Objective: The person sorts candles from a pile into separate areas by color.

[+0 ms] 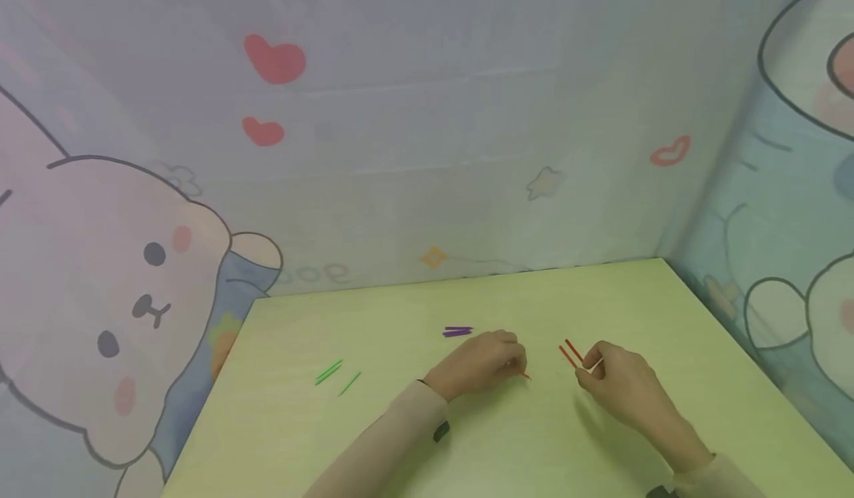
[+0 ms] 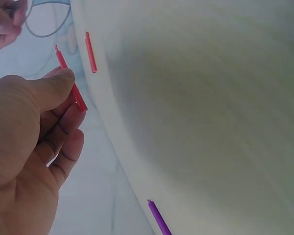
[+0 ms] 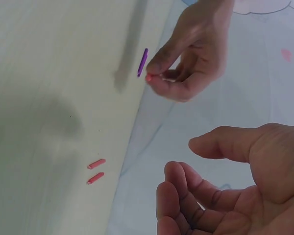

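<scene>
My left hand [image 1: 482, 363] pinches a thin red candle [image 2: 80, 99] between thumb and fingers, over the middle of the table. In the head view only one end of that candle [image 1: 525, 375] sticks out below the fingers. Further right is my right hand [image 1: 623, 385], thumb and fingers apart and holding nothing in the right wrist view. Two more red candles [image 3: 96, 164] lie side by side on the table, just beyond its fingertips. A small group of purple candles [image 1: 457, 333] lies behind the left hand.
Green candles [image 1: 328, 372] lie at the left of the pale yellow-green table [image 1: 280, 439], one of them [image 1: 350, 384] a little apart. A cartoon-printed cloth [image 1: 400, 209] hangs along the table's back edge and beside it.
</scene>
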A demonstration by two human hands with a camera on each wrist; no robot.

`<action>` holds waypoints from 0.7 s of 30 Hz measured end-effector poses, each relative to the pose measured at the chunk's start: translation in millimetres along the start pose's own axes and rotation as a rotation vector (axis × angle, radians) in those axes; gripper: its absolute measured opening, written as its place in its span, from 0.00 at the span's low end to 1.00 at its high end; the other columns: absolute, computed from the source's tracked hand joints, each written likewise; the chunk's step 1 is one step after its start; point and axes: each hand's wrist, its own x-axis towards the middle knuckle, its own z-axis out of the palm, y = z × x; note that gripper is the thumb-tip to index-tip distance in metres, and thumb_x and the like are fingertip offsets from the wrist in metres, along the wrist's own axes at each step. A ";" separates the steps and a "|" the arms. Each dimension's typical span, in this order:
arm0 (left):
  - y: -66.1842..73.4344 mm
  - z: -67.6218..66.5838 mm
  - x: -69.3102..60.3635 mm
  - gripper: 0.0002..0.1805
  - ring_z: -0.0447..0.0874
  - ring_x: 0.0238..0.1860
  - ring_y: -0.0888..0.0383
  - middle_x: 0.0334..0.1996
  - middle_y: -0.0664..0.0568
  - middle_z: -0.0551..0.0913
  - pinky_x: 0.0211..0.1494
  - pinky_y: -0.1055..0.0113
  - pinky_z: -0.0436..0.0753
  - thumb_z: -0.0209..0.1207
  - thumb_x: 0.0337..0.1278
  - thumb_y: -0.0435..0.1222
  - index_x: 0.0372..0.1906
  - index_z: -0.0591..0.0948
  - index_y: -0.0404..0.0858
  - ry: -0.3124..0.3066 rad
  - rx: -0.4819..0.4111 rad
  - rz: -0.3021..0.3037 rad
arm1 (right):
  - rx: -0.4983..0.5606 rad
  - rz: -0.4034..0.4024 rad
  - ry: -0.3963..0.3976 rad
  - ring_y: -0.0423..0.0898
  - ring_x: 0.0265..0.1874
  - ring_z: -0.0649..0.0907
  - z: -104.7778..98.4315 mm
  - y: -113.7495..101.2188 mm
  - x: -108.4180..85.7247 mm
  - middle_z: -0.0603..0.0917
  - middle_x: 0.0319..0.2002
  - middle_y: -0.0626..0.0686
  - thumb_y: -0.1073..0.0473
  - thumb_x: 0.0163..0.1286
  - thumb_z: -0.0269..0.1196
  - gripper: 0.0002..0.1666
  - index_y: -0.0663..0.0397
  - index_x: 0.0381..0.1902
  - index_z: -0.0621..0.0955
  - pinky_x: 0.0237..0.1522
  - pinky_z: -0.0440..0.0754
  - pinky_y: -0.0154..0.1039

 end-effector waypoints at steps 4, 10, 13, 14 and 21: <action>-5.0 8.6 11.5 0.03 0.81 0.43 0.67 0.40 0.62 0.85 0.51 0.83 0.77 0.70 0.77 0.36 0.43 0.89 0.48 0.011 0.028 0.023 | -0.005 -0.003 0.012 0.45 0.24 0.79 -1.4 -2.6 -3.3 0.85 0.31 0.49 0.57 0.78 0.69 0.10 0.60 0.46 0.83 0.24 0.77 0.39; -6.9 19.8 37.8 0.02 0.82 0.42 0.68 0.38 0.63 0.84 0.50 0.83 0.77 0.71 0.77 0.38 0.43 0.89 0.49 0.047 0.045 0.084 | -0.008 -0.034 0.051 0.43 0.25 0.80 -5.5 -8.9 -8.7 0.86 0.30 0.48 0.57 0.78 0.67 0.09 0.58 0.45 0.84 0.26 0.78 0.40; -3.9 21.1 53.1 0.02 0.82 0.42 0.67 0.37 0.62 0.85 0.49 0.83 0.77 0.72 0.76 0.38 0.43 0.89 0.49 0.053 0.072 0.118 | 0.008 -0.043 0.055 0.43 0.24 0.80 -6.7 -11.5 -11.4 0.85 0.29 0.47 0.57 0.78 0.67 0.08 0.57 0.44 0.84 0.25 0.77 0.39; -2.7 21.2 58.0 0.02 0.83 0.43 0.67 0.37 0.62 0.85 0.49 0.82 0.77 0.72 0.75 0.38 0.43 0.89 0.49 0.052 0.081 0.125 | 0.008 -0.046 0.059 0.43 0.24 0.80 -7.0 -11.7 -12.0 0.85 0.29 0.47 0.57 0.79 0.67 0.08 0.57 0.44 0.84 0.25 0.77 0.38; 2.3 25.9 84.1 0.02 0.83 0.42 0.66 0.37 0.63 0.84 0.48 0.78 0.79 0.72 0.74 0.42 0.42 0.90 0.50 0.010 0.119 0.148 | 0.002 -0.034 0.075 0.43 0.23 0.79 -10.8 -9.9 -15.5 0.85 0.29 0.46 0.57 0.79 0.66 0.07 0.56 0.43 0.84 0.24 0.76 0.38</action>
